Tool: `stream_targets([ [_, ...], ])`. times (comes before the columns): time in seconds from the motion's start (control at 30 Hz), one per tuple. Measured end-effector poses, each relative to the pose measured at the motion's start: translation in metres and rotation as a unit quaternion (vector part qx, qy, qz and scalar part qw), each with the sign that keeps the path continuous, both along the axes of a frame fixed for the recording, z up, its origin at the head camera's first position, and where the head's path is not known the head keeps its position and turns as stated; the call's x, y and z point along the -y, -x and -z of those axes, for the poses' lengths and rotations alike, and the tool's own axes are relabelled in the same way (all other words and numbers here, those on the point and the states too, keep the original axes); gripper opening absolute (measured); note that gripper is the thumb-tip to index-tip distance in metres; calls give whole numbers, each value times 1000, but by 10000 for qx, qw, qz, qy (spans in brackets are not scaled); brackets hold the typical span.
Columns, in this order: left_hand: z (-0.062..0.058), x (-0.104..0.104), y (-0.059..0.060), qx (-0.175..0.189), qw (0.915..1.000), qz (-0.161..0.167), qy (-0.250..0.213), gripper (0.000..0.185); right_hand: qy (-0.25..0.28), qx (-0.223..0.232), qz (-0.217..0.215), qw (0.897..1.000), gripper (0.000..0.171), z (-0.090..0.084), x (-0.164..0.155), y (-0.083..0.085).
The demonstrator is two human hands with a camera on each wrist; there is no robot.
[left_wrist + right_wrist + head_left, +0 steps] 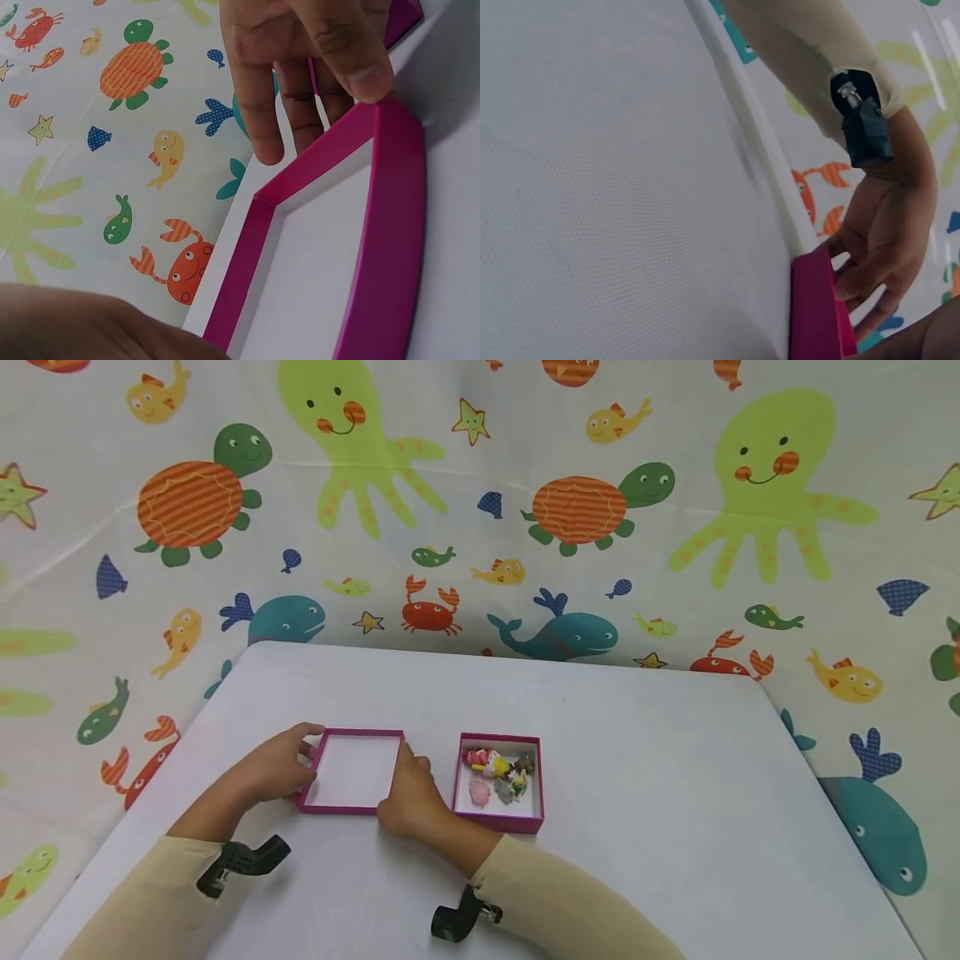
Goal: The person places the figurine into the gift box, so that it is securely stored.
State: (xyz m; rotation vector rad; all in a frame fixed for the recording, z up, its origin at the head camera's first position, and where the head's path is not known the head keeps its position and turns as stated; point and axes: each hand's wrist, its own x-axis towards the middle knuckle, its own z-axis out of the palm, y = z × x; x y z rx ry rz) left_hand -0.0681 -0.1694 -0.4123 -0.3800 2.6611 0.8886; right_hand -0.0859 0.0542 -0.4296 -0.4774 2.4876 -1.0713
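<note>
A shallow magenta box lid [352, 772] with a white inside lies open side up on the white table [637, 760]. My left hand [307, 752] grips the lid's left edge; in the left wrist view its thumb presses on the lid's rim [382, 225] and its fingers [270, 135] curl past the outer wall. My right hand [408, 768] holds the lid's right edge, fingers on the rim. The right wrist view shows the lid's magenta wall [817, 315] with the left hand [885, 247] behind it.
A matching magenta box [534, 781] stands just right of the lid and holds several small toy figures [497, 774]. A sea-animal patterned cloth [480, 510] hangs behind and around the table. Black camera mounts [240, 860] sit on both wrists.
</note>
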Motion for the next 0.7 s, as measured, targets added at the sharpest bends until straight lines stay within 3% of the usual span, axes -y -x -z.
stream_targets([
  [0.2, -1, -1, -1, 15, 10000, 33, 71, 80, -39, 19, 10, 10000, 90, 0, 1, 1],
  [0.43, -4, 1, -4, 67, 9999, -20, -99, 80, 336, -119, -72, 9993, 60, 4, -2, 4],
  [0.7, -10, 10, -10, 43, 9972, -46, -751, 80, 664, 129, 17, 9977, 75, 3, -4, 5],
])
